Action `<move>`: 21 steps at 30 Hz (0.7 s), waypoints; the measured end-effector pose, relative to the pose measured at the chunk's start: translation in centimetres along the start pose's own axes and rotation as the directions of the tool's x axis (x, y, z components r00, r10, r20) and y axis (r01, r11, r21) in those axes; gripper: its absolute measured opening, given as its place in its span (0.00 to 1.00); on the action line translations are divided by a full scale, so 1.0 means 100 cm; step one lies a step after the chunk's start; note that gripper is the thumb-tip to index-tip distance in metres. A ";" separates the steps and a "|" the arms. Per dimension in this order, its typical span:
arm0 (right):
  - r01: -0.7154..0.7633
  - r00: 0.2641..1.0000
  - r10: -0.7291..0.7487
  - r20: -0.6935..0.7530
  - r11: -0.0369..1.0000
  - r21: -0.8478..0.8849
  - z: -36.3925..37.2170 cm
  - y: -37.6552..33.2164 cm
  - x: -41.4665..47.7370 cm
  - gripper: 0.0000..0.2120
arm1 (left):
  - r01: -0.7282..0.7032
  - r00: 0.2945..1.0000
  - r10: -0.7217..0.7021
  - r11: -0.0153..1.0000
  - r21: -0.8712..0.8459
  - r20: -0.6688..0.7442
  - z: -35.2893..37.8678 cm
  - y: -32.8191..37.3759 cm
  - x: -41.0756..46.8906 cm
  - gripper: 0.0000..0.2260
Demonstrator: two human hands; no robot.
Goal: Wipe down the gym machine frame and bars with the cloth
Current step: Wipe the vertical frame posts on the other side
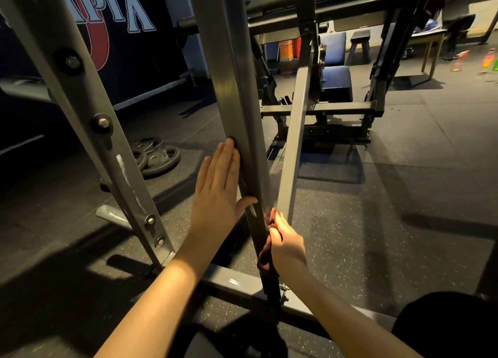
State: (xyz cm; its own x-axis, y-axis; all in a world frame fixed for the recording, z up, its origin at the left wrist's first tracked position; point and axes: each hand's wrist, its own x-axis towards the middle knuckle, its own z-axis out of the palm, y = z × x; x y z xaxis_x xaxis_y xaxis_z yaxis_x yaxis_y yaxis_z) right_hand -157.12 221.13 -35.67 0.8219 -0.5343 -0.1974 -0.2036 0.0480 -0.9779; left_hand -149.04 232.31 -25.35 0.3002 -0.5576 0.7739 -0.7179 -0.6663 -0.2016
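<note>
half the cloth (265, 258) hidden — right hand (287, 245) bunches it against upright (237, 93).

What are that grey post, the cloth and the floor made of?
Post: likely painted steel; grey, satin sheen, square edges. Cloth: soft reddish-brown fabric, bunched in the right hand. Floor: probably rubber matting; black, pale flecks, visible seams.
</note>
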 end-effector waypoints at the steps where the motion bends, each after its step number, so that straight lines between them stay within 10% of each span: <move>1: -0.044 0.999 0.044 0.001 0.999 0.013 0.001 -0.005 0.000 0.13 | 0.004 1.000 -0.004 1.000 0.003 -0.001 0.000 0.000 0.000 0.51; 8: 0.385 0.912 -0.408 -0.050 0.890 -0.243 -0.006 -0.074 -0.010 0.18 | -0.002 1.000 0.002 1.000 -0.006 0.005 0.001 -0.001 -0.001 0.51; 16: -0.009 0.993 0.005 -0.115 0.999 -0.034 0.002 -0.041 -0.003 0.16 | -0.006 1.000 0.005 1.000 0.018 0.015 -0.004 0.002 0.002 0.50; 21: 0.439 0.885 -0.459 -0.084 0.880 -0.183 -0.002 -0.105 -0.007 0.16 | -0.003 1.000 0.003 1.000 0.021 0.019 -0.003 0.001 -0.001 0.48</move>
State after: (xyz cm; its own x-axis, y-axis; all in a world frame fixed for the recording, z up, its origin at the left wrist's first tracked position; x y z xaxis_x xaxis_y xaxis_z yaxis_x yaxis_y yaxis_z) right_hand -155.71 220.82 -25.27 0.7759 -0.5655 0.2797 0.0843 -0.3464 -0.9343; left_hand -149.31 232.46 -25.22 0.3097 -0.5687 0.7620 -0.7058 -0.6745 -0.2165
